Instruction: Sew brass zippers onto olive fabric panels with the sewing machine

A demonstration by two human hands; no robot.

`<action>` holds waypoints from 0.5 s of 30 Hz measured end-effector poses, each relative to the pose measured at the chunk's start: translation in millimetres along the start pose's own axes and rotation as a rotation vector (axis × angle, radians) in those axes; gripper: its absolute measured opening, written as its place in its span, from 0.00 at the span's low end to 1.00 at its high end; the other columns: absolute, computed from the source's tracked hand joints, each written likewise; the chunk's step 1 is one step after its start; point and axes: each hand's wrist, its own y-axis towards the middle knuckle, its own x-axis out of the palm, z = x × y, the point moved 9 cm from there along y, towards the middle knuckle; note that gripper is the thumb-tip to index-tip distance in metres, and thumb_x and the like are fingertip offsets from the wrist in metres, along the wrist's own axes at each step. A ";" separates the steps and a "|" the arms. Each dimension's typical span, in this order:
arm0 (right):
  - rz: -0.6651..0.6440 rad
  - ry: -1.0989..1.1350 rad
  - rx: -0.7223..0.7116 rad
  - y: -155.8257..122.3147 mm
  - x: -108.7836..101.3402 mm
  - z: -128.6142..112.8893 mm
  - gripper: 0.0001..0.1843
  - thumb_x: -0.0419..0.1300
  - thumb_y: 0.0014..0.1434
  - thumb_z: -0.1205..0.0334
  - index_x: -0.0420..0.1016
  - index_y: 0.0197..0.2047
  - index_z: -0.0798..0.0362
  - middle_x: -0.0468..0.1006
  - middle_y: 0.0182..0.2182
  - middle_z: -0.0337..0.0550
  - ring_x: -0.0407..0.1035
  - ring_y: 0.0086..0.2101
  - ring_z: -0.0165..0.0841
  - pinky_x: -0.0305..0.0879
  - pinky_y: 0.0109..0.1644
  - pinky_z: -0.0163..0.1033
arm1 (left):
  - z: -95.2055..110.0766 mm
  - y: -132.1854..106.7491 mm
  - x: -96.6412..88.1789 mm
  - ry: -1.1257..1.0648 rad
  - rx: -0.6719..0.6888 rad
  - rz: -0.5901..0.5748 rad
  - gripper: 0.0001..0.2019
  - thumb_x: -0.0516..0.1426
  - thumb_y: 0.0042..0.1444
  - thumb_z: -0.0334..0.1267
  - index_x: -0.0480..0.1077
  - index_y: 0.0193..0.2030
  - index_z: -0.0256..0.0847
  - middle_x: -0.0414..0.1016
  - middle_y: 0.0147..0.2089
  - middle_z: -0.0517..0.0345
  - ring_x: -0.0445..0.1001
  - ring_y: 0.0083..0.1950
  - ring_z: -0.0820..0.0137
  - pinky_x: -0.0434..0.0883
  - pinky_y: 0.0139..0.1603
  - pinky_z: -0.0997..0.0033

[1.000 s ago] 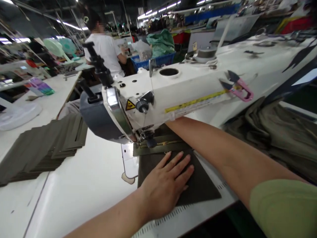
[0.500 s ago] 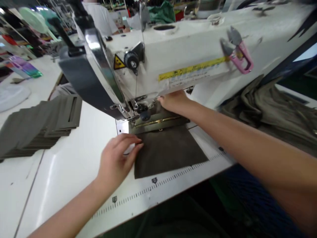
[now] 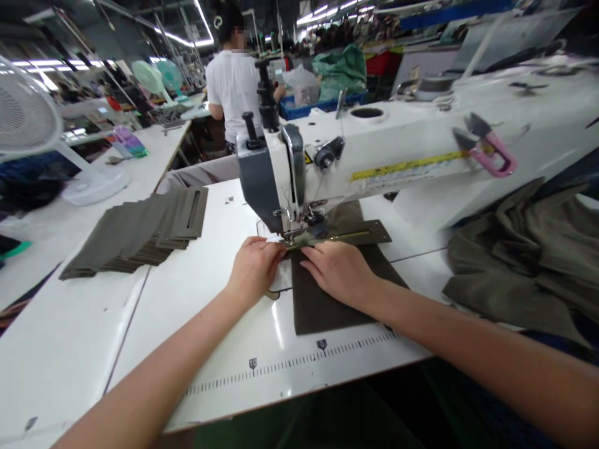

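Note:
A dark olive fabric panel [image 3: 313, 305] lies under the head of a white sewing machine [image 3: 412, 149]. Across its upper edge runs a narrow olive strip [image 3: 381, 232] with a slot and a brassy zipper line in it. My left hand [image 3: 253, 268] is closed at the strip's left end, beside the presser foot [image 3: 291, 236]. A small white piece [image 3: 275, 238] shows above its fingertips; what they pinch is hidden. My right hand [image 3: 344, 271] lies on the panel, fingers on the strip's near edge just right of the foot, thumb apart.
A fanned stack of olive slotted pieces [image 3: 140, 231] lies left on the white table [image 3: 187, 330]. Pink-handled snips [image 3: 491, 149] hang on the machine. Crumpled olive fabric [image 3: 510, 255] is at right. Behind are a white fan [image 3: 93, 181] and a person in a white shirt [image 3: 234, 90].
My right hand has come from behind the machine head to the front, onto the panel. My left hand has moved up to the presser foot. The view has tilted upward and shifted left.

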 end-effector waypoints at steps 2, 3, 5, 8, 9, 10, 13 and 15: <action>-0.050 -0.001 0.004 6.0 5.4 0.0 0.13 0.50 0.62 0.60 0.72 0.42 0.57 0.75 0.28 0.47 0.68 0.29 0.37 0.53 0.29 0.39 | -2.2 0.6 -1.5 -0.011 -0.023 0.010 0.08 0.49 0.58 0.31 0.70 0.35 0.37 0.77 0.32 0.54 0.75 0.34 0.67 0.67 0.43 0.63; -0.062 -0.001 -0.005 7.2 7.8 -1.4 0.13 0.50 0.62 0.60 0.72 0.43 0.56 0.76 0.28 0.47 0.69 0.28 0.37 0.52 0.28 0.39 | -2.2 0.4 -1.5 -0.023 -0.021 0.013 0.08 0.49 0.58 0.31 0.70 0.35 0.37 0.77 0.33 0.54 0.74 0.34 0.67 0.67 0.43 0.63; -0.059 0.001 -0.041 7.1 11.3 -5.6 0.14 0.49 0.63 0.61 0.72 0.44 0.56 0.76 0.28 0.46 0.69 0.28 0.36 0.51 0.28 0.39 | -0.7 -1.2 -0.5 -0.044 -0.003 0.014 0.08 0.49 0.59 0.30 0.69 0.36 0.37 0.77 0.35 0.55 0.74 0.35 0.68 0.66 0.45 0.63; -0.028 0.002 -0.101 3.7 13.3 -10.3 0.13 0.49 0.62 0.63 0.73 0.42 0.57 0.76 0.26 0.46 0.68 0.27 0.36 0.52 0.28 0.39 | 4.5 -5.0 2.2 -0.039 0.033 0.006 0.08 0.49 0.59 0.31 0.69 0.38 0.38 0.76 0.40 0.55 0.74 0.39 0.67 0.64 0.48 0.61; -0.014 0.007 -0.126 2.4 12.6 -11.9 0.13 0.49 0.62 0.64 0.73 0.41 0.57 0.75 0.26 0.46 0.68 0.27 0.35 0.52 0.29 0.39 | 6.3 -6.1 3.1 -0.022 0.040 0.003 0.08 0.49 0.60 0.31 0.69 0.39 0.38 0.75 0.41 0.54 0.73 0.40 0.67 0.64 0.48 0.61; 0.006 0.014 -0.151 1.1 10.9 -13.5 0.13 0.49 0.62 0.65 0.74 0.39 0.57 0.75 0.26 0.45 0.67 0.27 0.34 0.53 0.29 0.39 | 8.0 -7.0 4.2 0.000 0.044 -0.003 0.08 0.49 0.59 0.31 0.69 0.39 0.38 0.75 0.41 0.54 0.73 0.41 0.66 0.63 0.49 0.60; 0.131 0.017 -0.184 -1.1 -1.0 -15.0 0.13 0.49 0.62 0.65 0.75 0.36 0.56 0.75 0.27 0.46 0.67 0.30 0.35 0.56 0.34 0.40 | 12.8 -7.9 7.8 0.075 0.045 -0.032 0.08 0.49 0.58 0.29 0.69 0.40 0.36 0.73 0.41 0.51 0.71 0.41 0.64 0.63 0.50 0.58; 0.211 0.001 -0.155 -0.7 -7.0 -11.7 0.12 0.50 0.61 0.65 0.74 0.41 0.58 0.76 0.36 0.50 0.67 0.39 0.39 0.59 0.42 0.44 | 15.9 -7.6 9.6 0.120 0.048 -0.047 0.09 0.49 0.58 0.28 0.69 0.39 0.35 0.73 0.40 0.50 0.71 0.41 0.63 0.63 0.51 0.57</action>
